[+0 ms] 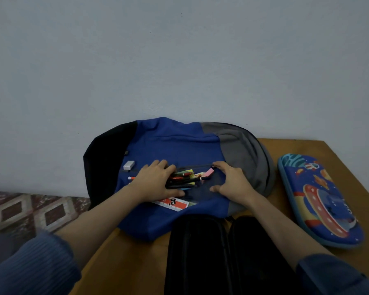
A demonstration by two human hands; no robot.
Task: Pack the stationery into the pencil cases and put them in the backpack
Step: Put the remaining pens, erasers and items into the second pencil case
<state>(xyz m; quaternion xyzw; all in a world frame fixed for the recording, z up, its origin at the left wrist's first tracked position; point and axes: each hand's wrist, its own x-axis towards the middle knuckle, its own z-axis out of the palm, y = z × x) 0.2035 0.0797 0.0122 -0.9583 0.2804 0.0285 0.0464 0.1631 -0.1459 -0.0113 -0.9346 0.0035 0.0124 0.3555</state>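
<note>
Far left, a patterned floor covering [30,211] lies below the table [303,150] edge. On the blue backpack [175,145], lying flat on the table, I note a white eraser [129,165] apart from the rest, left of my left hand [158,182]. That hand lies flat, fingers together, laid over the left end of a loose bundle of pens [188,179]; whether it grips any I cannot tell. A red-and-white ruler [173,203] shows just under its wrist. The bundle's long axis runs left to right, spanning the gap between both hands, with a pink eraser [209,172] at its right end. My right hand [232,182] is spread, thumb apart, fingertips near the pink eraser, holding nothing. The left hand is nearer the pens. Nearest me sit two black pencil cases [222,252], side by side. A rigid cartoon pencil case [320,201] lies far right, closed. Judgement: stationery is not yet packed.
</note>
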